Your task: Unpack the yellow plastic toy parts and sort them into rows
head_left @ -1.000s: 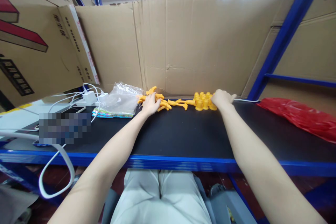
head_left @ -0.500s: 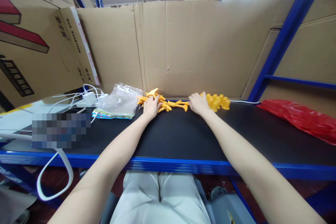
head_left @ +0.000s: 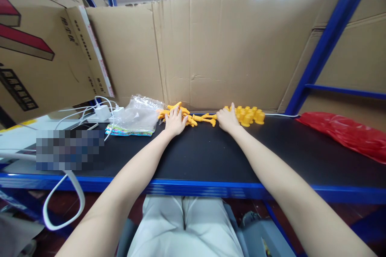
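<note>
Both my arms reach far across a black table top [head_left: 211, 156]. My left hand [head_left: 175, 121] lies on a heap of long yellow plastic pieces [head_left: 193, 118] at the back edge, fingers curled over them. My right hand [head_left: 227, 119] rests just left of a cluster of short yellow peg-like parts [head_left: 249, 115], fingers bent and touching the nearest ones. Whether either hand grips a piece is hidden by the backs of the hands.
A clear plastic bag [head_left: 137, 114] over colourful packets lies left of the yellow pieces. White chargers and cables [head_left: 101, 112] sit further left. A red plastic bag [head_left: 346, 132] lies at the right. A cardboard wall [head_left: 226, 48] and blue shelf posts [head_left: 325, 40] close the back.
My right hand came left, off the top of the peg-like parts, which now lie further right. It now sits beside them. My left hand stayed on the long yellow pieces.
</note>
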`<state>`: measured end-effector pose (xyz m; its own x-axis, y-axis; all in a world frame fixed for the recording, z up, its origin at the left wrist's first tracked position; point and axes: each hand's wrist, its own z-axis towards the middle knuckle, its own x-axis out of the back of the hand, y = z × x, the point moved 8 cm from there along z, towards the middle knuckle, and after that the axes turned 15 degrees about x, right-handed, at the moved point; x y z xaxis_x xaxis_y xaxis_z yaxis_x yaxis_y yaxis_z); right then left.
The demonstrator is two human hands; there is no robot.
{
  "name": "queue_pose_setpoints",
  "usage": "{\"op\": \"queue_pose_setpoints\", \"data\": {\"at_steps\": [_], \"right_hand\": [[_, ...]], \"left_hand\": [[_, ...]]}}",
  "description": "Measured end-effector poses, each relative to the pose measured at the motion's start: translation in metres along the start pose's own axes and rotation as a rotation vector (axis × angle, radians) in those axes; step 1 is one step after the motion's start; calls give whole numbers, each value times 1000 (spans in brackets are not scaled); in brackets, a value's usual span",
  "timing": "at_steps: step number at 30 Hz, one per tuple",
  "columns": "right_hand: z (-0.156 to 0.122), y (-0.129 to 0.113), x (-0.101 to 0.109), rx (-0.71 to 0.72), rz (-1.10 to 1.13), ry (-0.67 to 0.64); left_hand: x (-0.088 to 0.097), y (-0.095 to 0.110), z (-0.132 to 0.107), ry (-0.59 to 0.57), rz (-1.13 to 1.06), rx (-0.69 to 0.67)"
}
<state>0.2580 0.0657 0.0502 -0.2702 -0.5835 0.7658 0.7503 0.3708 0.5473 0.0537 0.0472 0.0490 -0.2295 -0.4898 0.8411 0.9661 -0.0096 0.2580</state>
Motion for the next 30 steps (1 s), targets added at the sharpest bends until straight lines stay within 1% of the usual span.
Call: {"op": "queue_pose_setpoints", "data": {"at_steps": [3,7,9,12,15,18,22,24,27,30], "right_hand": [[1,0,8,-14,6,45],[-2,4,18,-41,8,91],[-3,7,22,-62,9,117],[-6,11,31,-84,8,195],[-9,15,42,-99,25,306],[-9,17,51,-98,68,407],[-7,9,62,-7,144,495],[-5,1,70,59,174,537],[-3,-13,82,149,194,600],[-3,-22,89,187,192,647]], "left_hand": [[1,5,-3,-2,-22,-57],[-2,20,-12,-47,-7,-254],[-5,25,-15,-68,30,-310],[-7,23,-14,-60,52,-296],[-7,20,-12,-54,42,-264],[-1,20,-12,-23,10,-245],[26,25,-15,127,-96,-262],[37,27,-15,174,-123,-268],[42,26,-12,175,-127,-250],[41,24,-7,146,-162,-243]]}}
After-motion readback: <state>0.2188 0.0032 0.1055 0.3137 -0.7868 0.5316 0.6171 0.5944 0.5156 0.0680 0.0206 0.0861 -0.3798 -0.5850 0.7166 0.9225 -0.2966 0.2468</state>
